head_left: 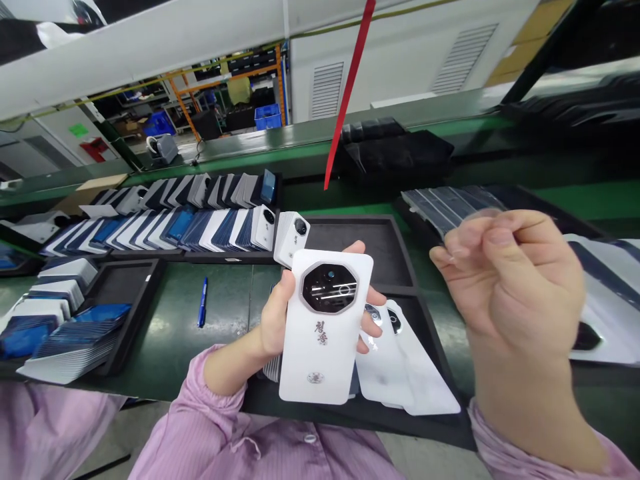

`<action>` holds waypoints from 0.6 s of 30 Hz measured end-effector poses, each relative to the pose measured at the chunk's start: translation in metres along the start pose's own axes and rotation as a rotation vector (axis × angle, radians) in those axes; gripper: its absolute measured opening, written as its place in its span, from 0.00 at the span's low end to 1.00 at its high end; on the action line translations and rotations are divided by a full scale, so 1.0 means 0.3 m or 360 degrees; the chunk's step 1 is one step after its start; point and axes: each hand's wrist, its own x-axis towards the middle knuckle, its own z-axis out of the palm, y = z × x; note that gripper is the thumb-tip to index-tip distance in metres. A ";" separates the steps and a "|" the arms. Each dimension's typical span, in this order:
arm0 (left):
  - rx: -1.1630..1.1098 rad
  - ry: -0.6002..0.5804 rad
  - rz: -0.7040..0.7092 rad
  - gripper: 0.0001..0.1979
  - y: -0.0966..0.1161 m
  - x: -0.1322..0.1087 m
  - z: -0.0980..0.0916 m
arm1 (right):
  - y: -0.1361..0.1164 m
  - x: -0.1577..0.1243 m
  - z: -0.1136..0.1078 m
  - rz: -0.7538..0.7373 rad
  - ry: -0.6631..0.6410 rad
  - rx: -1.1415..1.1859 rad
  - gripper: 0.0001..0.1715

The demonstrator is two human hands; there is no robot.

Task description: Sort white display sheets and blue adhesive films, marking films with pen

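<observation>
Holding a white phone-shaped panel at the centre of the frame, tilted slightly, with a black octagonal camera window near its top, dark lettering beneath and a small round emblem lower down. Gripping it in the left hand, thumb along the left edge, fingers curled around behind and showing past the right edge. Raising the right hand apart from it, at the right of the frame, fingertips pinched together on a thin see-through piece, hard to make out. Just below and right of the panel, lying overlapped in a dark tray, more white panels. Behind, at the centre, a second dark tray, and leaning at its left side a small white stack. Farther left, standing in long rows, white and dark blue panels. On the green table, left of centre, a blue pen. At lower left, fanned stacks beside a dark tray wall. Hanging at upper centre, a red strip; beyond, a blue bin.
</observation>
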 end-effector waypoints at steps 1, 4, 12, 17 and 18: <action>0.0010 0.0001 -0.0004 0.58 0.000 0.000 0.000 | 0.001 -0.001 0.000 0.0002 -0.0009 -0.0006 0.20; 0.0031 0.0005 -0.0002 0.58 -0.001 -0.001 0.001 | 0.005 0.001 -0.005 -0.0001 -0.0033 -0.0014 0.18; 0.0113 0.0056 0.0018 0.53 -0.008 -0.003 -0.001 | 0.020 0.007 -0.017 -0.0057 -0.0082 -0.0030 0.17; 0.0069 0.0007 0.0037 0.49 -0.008 -0.003 0.002 | 0.015 0.004 -0.023 -0.0094 -0.0126 -0.0028 0.16; 0.0047 0.0005 0.0038 0.49 -0.007 -0.004 0.003 | 0.014 0.003 -0.023 -0.0099 -0.0130 -0.0027 0.16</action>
